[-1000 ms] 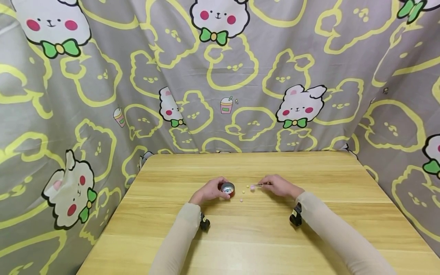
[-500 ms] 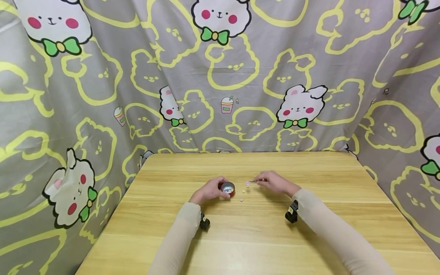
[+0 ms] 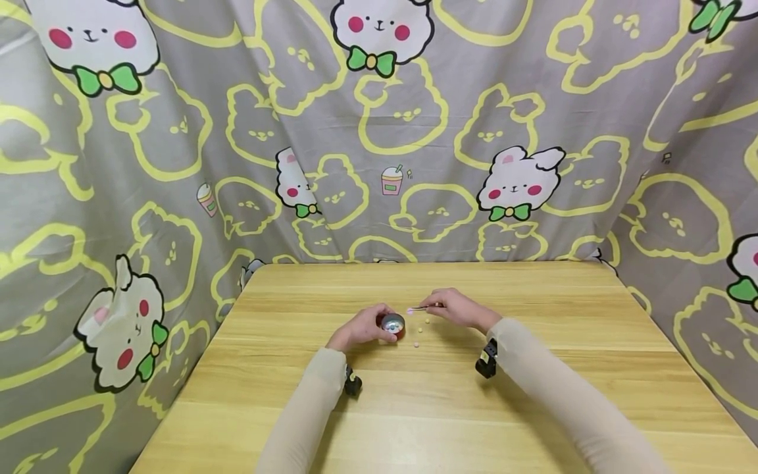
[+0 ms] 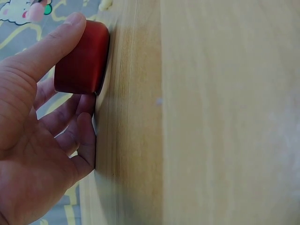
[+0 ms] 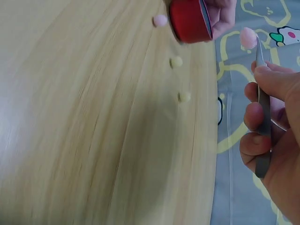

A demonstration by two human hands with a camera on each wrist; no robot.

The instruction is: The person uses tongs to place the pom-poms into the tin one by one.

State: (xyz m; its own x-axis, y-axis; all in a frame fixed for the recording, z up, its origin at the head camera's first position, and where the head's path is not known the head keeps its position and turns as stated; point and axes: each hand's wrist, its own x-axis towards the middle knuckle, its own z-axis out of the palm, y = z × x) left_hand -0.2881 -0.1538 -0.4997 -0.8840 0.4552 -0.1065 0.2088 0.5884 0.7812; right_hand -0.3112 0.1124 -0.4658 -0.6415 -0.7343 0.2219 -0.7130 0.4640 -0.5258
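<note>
Grey tweezers (image 5: 264, 110) sit pinched between the thumb and curled fingers of the right hand (image 3: 454, 308), a large pink ball (image 5: 248, 38) at their tips raised above the table (image 3: 414, 408), near the open red tin (image 5: 190, 21) that the left hand (image 3: 368, 326) grips by its side. Two yellow balls (image 5: 176, 62) and a small pink ball (image 5: 160, 20) lie beside the tin on the yellowish wood grain, and a grey cartoon-printed curtain (image 3: 331, 99) hangs behind and along both sides.

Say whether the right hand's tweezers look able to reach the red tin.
Likely yes: the red tin is open on top, the left hand grips it from the left, and nothing visible blocks the tweezers in the right hand.
</note>
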